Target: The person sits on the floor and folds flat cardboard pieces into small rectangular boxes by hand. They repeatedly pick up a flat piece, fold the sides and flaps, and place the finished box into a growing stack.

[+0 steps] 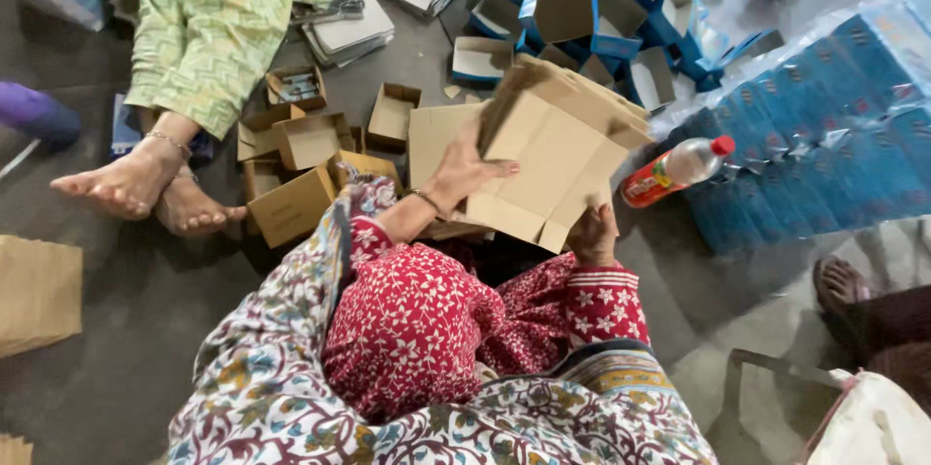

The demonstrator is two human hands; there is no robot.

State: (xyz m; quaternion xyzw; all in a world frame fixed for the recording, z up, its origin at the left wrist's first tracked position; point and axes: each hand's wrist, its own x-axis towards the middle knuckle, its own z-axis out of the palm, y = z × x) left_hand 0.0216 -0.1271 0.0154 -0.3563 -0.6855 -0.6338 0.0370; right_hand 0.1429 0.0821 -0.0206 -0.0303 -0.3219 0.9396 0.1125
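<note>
I sit on the floor in red flowered sleeves, holding a stack of flat brown cardboard box blanks [558, 150] in front of me. My left hand [464, 170] lies flat on the top blank with fingers spread, pressing its left side. My right hand [593, 234] grips the stack's lower right edge from beneath. The blanks are tilted, with flaps sticking out at the lower edge.
Folded small brown boxes [308, 140] lie to the left by another person's bare feet [145, 189]. Blue-and-brown open boxes [592, 9] pile at the back. A plastic bottle with a red cap [677, 169] leans on wrapped blue packs [834, 126]. Another foot [842, 283] shows at right.
</note>
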